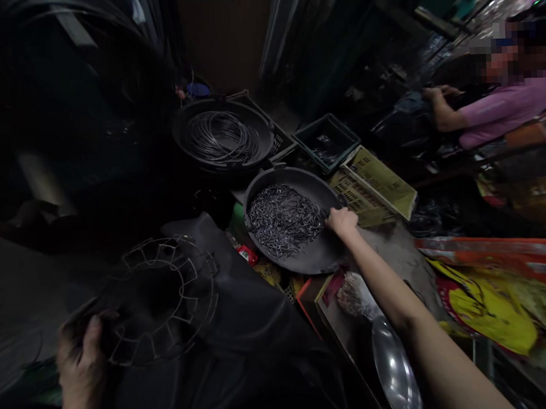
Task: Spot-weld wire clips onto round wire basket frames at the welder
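On the right, my right hand (342, 222) is closed on the near-right rim of a wide, dark, shallow pan (317, 250). A heap of short, bent, shiny metal wire pieces (285, 219) lies in that pan, mostly toward its left side. At the lower left, my left hand (84, 360) grips the edge of a round wire frame (186, 285) with looped wires around an open middle. The hand's fingers are partly lost in shadow. Dark cloth (259, 330) lies beneath and beside the frame.
Behind stands another dark pan (178, 133) with coiled wire (226, 137). A green crate (304, 135) and yellow crate (371, 186) adjoin. Nearer are a plastic bag (354, 294), a shiny metal bowl (395, 367) and yellow sacks (487, 310). A person in pink (502, 113) sits right.
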